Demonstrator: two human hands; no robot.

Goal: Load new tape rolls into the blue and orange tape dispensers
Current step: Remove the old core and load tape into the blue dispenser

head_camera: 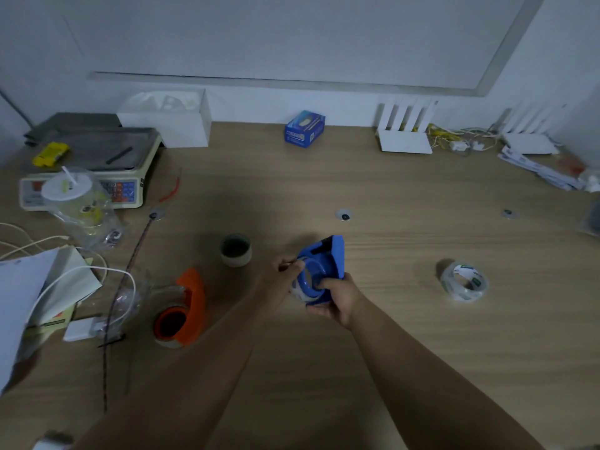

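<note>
Fingers [324,282] of both hands grip the blue dispenser [328,258] above the table [389,336].

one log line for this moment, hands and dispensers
right hand: holds blue dispenser | left hand: pinching at its front | orange dispenser: on table | tape roll: on table

Centre: I see both hands [311,284] holding one dispenser [321,267] above the tabletop [389,336].
Left: second dispenser [183,310] lies on it.
Behind, between them: cup [236,250].
Right: tape roll [464,280], well apart.

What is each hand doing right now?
Left hand: fingers pinched at the blue tape dispenser; what they pinch cannot be told.
Right hand: closed around the dispenser.
</note>
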